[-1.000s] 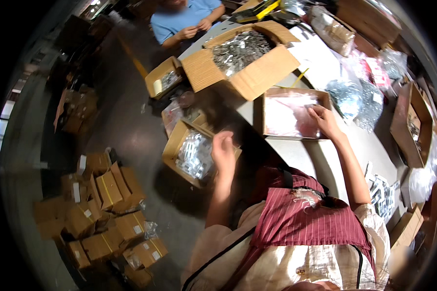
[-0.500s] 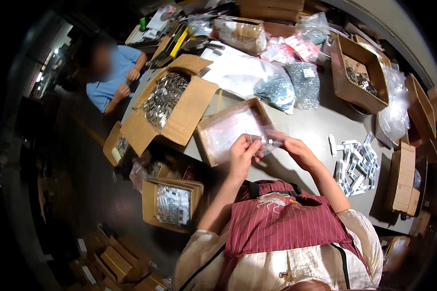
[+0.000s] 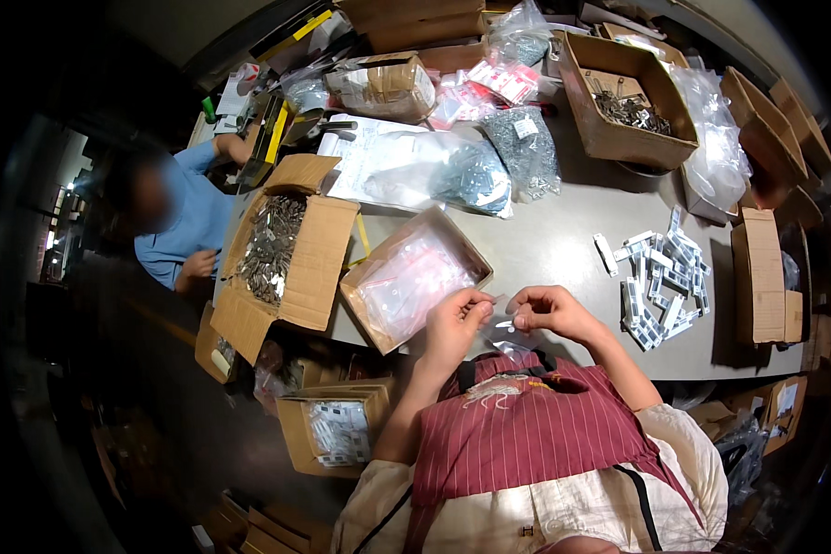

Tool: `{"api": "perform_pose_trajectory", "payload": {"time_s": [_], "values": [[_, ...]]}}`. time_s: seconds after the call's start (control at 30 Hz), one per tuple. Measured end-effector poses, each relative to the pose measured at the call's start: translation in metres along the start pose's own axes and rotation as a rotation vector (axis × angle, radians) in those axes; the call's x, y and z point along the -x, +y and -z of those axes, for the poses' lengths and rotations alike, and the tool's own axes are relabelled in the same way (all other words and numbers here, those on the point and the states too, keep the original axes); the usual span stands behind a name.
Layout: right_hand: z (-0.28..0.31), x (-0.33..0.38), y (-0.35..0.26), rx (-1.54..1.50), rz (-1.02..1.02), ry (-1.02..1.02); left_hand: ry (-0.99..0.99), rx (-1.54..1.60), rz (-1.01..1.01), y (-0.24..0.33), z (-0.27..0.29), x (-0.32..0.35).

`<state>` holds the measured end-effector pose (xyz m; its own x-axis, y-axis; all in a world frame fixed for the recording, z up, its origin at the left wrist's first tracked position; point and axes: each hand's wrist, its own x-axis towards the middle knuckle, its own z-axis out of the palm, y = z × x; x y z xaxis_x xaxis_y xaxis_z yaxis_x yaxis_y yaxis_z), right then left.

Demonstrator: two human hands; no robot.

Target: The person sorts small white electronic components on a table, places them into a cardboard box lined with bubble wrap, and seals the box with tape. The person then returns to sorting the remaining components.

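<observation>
Both hands are at the table's near edge, just above my striped apron. A small clear plastic bag [image 3: 512, 345] hangs between them. My left hand [image 3: 456, 323] pinches one side of its upper edge between thumb and fingertips. With curled fingers, my right hand [image 3: 556, 314] grips the other side. Small white spots show on the bag; I cannot tell whether they are print or contents. Beside my left hand stands a shallow cardboard box [image 3: 351, 297] holding a pile of similar clear bags [image 3: 411, 277]. To the right lies a loose heap of small white-and-grey rectangular parts [image 3: 665, 277].
An open carton [image 3: 319, 295] of metal pieces stands left, with a lower box [image 3: 291, 429] of packed parts beneath. Bags of hardware [image 3: 523, 152] and another metal-parts box [image 3: 628, 138] are at the back. A person in blue [image 3: 180, 226] sits far left. Cartons [image 3: 757, 277] line the right.
My hands have drawn nearer to me, and the bag now hangs below them. My right fingers have curled in from being stretched out. The view has shifted; the co-worker's arm reaches out.
</observation>
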<state>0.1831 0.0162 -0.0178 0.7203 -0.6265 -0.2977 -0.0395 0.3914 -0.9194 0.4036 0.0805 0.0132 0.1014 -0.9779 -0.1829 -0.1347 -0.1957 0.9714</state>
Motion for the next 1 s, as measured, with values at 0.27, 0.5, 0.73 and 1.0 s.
{"api": "perform_pose_trajectory", "payload": {"time_s": [0.27, 0.5, 0.73, 1.0], "values": [[-0.007, 0.013, 0.001, -0.049, 0.013, -0.068, 0.08, -0.155, -0.022, 0.005, -0.012, 0.006], [0.002, 0.016, 0.007, -0.216, 0.005, 0.12, -0.093, 0.087, -0.241, 0.001, -0.013, -0.001], [-0.002, 0.012, -0.003, 0.252, 0.373, 0.325, 0.079, -0.257, -0.238, 0.009, -0.022, 0.008], [-0.01, 0.027, -0.034, 0.69, 0.761, 0.376, 0.03, -0.08, -0.294, 0.006, -0.035, 0.002]]}}
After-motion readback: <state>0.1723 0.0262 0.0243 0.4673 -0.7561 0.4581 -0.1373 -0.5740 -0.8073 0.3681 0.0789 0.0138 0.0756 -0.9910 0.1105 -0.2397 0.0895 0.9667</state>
